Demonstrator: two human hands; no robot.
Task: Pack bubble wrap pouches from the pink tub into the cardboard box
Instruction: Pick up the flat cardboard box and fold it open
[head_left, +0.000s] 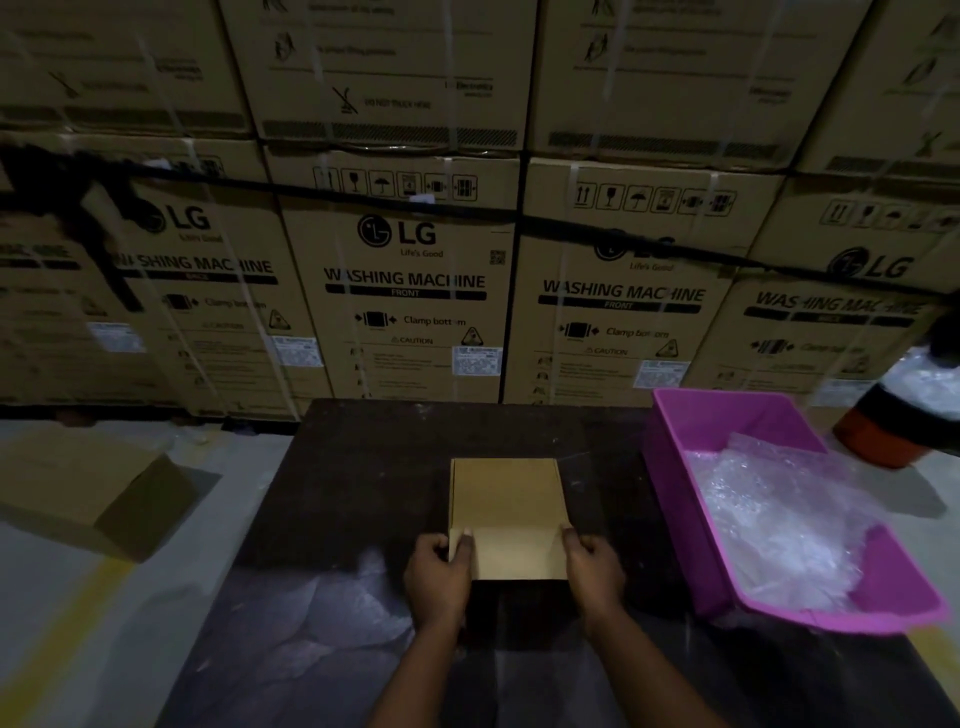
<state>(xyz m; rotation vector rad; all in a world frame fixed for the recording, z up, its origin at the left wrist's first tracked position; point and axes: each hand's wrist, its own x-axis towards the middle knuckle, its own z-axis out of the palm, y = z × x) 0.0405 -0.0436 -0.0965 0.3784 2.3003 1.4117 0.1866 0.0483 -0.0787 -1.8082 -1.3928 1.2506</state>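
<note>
Stacked washing machine cartons (415, 291) fill the whole top of the frame. Below them sits a dark table (363, 467), with a pink tub (727, 415) at right, bubble wrap pouches (779, 519) piled inside. Dead center is the small box (506, 499), nothing in it. Left hand (439, 577) and right hand (592, 566) each pinch a near corner of it.

My left hand (439, 574) and right hand (592, 569) grip the near corners of the small brown cardboard box (506, 512) on the dark table (363, 467). To my right sits the pink plastic tub (696, 431), holding clear bubble wrap pouches (779, 514).
</note>
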